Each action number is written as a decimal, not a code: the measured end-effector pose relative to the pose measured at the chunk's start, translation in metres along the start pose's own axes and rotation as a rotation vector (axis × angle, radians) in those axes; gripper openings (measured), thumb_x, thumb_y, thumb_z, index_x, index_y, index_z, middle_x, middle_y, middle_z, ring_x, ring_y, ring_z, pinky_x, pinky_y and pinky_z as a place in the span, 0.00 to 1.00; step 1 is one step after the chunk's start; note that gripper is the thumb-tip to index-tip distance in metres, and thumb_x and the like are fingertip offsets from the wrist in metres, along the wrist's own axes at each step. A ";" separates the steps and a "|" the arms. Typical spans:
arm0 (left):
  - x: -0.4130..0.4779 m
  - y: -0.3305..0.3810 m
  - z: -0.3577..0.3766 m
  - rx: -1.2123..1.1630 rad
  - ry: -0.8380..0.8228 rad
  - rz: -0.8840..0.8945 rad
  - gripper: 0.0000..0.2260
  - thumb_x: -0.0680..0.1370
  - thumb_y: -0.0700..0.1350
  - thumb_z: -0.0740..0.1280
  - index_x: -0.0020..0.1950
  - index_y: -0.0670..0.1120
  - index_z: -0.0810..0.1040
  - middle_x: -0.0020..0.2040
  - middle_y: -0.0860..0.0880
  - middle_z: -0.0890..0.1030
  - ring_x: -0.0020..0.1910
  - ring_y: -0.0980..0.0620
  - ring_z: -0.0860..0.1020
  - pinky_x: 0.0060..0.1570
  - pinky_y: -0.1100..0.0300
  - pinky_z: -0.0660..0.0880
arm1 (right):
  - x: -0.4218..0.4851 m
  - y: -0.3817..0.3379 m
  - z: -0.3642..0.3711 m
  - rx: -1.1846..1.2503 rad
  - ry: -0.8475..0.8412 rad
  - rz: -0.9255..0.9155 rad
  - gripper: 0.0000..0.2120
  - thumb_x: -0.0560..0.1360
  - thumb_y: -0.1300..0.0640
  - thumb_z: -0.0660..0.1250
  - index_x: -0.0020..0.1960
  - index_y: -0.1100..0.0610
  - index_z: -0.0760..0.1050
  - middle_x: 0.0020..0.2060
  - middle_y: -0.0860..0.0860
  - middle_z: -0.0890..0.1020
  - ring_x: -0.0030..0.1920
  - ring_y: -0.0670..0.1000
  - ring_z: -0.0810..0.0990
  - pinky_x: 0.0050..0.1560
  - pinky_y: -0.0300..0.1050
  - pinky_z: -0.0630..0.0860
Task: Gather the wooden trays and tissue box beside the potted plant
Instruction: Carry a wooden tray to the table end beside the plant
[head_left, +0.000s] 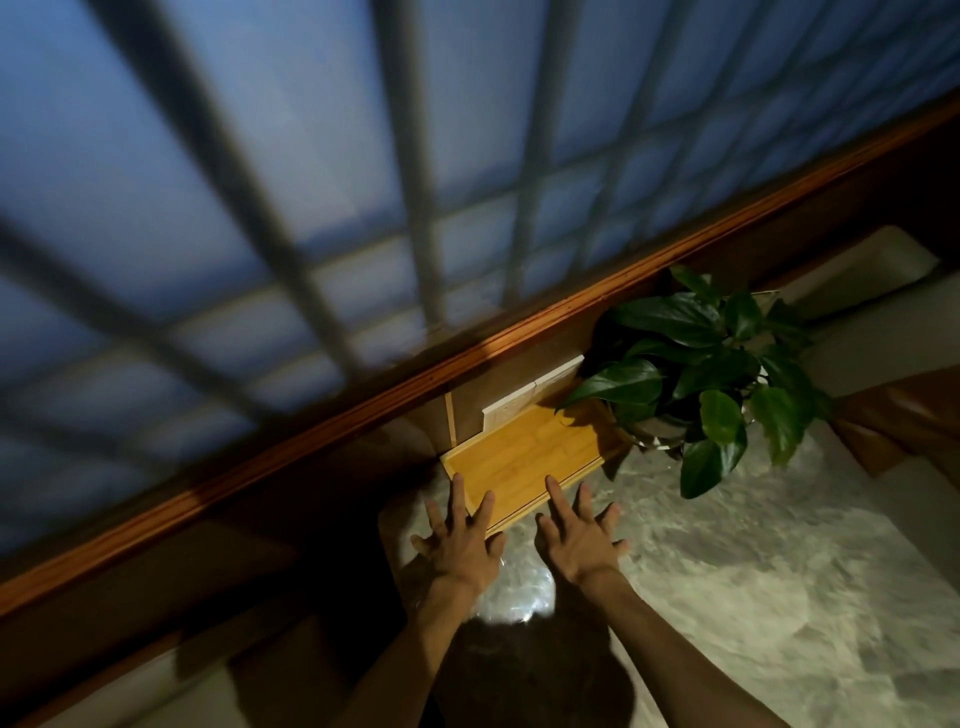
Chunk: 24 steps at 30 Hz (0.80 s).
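A yellow wooden tray (524, 457) lies on the marble tabletop (779, 561), against the wall and just left of the potted plant (696, 364). Behind the tray a pale flat object (530, 395) leans on the wall; I cannot tell whether it is a tray or the tissue box. My left hand (460, 540) is spread flat, its fingertips over the tray's near left corner. My right hand (579, 535) is spread flat too, fingertips at the tray's near edge. Neither hand grips anything.
A wooden window sill (363, 410) runs diagonally above the tray, with a barred window (311, 182) behind it. A pale cushion or seat (857, 270) sits past the plant. A brown chair arm (904, 415) is at the right.
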<state>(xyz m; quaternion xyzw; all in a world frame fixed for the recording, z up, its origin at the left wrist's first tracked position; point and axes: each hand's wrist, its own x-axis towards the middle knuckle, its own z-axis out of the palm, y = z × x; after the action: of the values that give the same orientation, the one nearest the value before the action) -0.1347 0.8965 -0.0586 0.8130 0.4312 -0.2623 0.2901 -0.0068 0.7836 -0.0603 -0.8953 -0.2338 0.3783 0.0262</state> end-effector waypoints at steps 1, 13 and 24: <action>0.000 0.000 -0.002 0.012 -0.009 0.004 0.29 0.78 0.62 0.56 0.76 0.65 0.45 0.78 0.51 0.30 0.76 0.34 0.34 0.70 0.26 0.51 | 0.000 -0.002 -0.002 0.001 -0.008 0.003 0.29 0.79 0.36 0.49 0.73 0.27 0.36 0.81 0.48 0.41 0.77 0.69 0.36 0.69 0.81 0.46; -0.079 0.041 -0.061 -0.101 0.299 0.336 0.13 0.81 0.50 0.59 0.48 0.43 0.79 0.46 0.40 0.83 0.43 0.47 0.80 0.40 0.58 0.68 | -0.101 0.057 -0.075 0.745 0.127 -0.048 0.15 0.82 0.48 0.59 0.58 0.53 0.81 0.59 0.55 0.83 0.63 0.56 0.79 0.62 0.46 0.72; -0.212 0.183 0.052 -0.066 -0.006 0.783 0.08 0.78 0.45 0.62 0.41 0.45 0.75 0.40 0.41 0.79 0.43 0.39 0.79 0.46 0.48 0.76 | -0.365 0.271 -0.010 1.556 0.612 0.440 0.11 0.81 0.55 0.61 0.53 0.57 0.82 0.45 0.53 0.85 0.46 0.51 0.85 0.51 0.48 0.77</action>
<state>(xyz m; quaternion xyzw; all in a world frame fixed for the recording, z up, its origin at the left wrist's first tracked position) -0.0914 0.6595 0.0943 0.9056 0.0959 -0.1203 0.3954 -0.1127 0.3839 0.1290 -0.7104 0.2875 0.1698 0.6196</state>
